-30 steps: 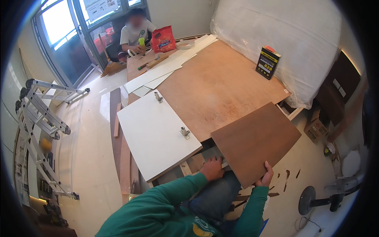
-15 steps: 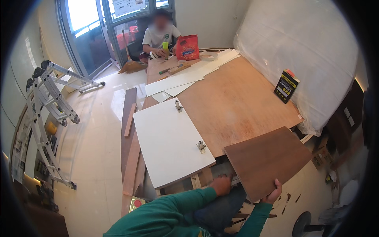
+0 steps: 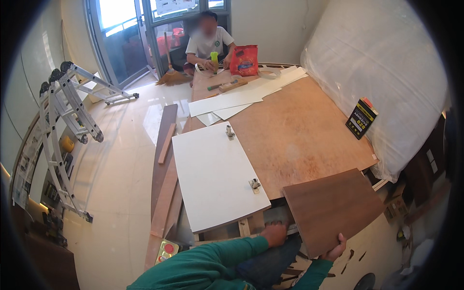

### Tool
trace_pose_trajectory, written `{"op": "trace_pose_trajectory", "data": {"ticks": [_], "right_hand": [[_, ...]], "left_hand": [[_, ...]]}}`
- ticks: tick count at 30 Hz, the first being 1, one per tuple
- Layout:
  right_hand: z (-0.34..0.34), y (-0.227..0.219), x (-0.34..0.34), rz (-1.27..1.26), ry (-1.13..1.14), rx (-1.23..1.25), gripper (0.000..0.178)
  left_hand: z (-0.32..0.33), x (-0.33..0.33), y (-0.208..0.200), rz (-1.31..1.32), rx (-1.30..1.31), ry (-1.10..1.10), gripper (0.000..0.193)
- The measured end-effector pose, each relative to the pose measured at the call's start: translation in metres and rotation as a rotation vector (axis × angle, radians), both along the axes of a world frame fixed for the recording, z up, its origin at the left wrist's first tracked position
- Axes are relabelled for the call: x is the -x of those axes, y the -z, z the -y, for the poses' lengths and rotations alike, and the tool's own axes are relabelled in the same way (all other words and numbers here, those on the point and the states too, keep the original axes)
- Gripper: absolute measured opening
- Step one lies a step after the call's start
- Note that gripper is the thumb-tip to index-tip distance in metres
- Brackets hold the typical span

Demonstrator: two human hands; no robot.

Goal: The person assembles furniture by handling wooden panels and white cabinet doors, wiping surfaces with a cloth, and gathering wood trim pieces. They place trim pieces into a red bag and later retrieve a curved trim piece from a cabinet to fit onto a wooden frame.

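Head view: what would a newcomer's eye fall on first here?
Probably the white panel with two metal hinges along its right side, just below the middle of the view. Next, the dark brown panel at lower right, held at its near edge by the right hand; then the bright red bag at the far end.

At the right of the frame, a black rectangular can (image 3: 361,118) bears dark print on a yellow band, white lettering and a yellow number. At the upper centre, a red bag (image 3: 244,57) carries pale lettering on a blue emblem. Marks too small to read stand on a white sheet (image 3: 175,5) at the top edge and a co-worker's green shirt badge (image 3: 216,43).
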State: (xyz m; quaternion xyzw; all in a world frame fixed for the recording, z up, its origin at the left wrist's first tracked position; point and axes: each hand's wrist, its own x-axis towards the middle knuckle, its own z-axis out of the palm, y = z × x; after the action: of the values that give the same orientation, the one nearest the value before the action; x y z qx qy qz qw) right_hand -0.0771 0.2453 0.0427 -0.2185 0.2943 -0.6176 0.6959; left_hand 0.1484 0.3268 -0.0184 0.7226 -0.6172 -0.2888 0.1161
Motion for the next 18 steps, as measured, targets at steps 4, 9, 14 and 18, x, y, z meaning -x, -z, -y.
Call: {"op": "trace_pose_trajectory", "data": {"ticks": [4,9,14,18], "right_hand": [[-0.005,0.012,0.005,0.017,0.004,-0.050,0.065],[-0.009,0.029,0.011,-0.028,0.020,-0.047,0.072],[-0.011,0.045,0.015,-0.038,0.019,-0.083,0.072],[-0.012,0.054,0.018,-0.004,0.009,-0.119,0.070]], "left_hand": [[0.000,-0.001,-0.004,0.000,-0.004,0.008,0.057],[0.000,-0.001,-0.001,-0.017,-0.007,0.006,0.059],[-0.001,0.001,0.002,-0.025,0.003,-0.001,0.059],[-0.002,0.003,-0.003,-0.024,0.001,-0.010,0.054]]}}
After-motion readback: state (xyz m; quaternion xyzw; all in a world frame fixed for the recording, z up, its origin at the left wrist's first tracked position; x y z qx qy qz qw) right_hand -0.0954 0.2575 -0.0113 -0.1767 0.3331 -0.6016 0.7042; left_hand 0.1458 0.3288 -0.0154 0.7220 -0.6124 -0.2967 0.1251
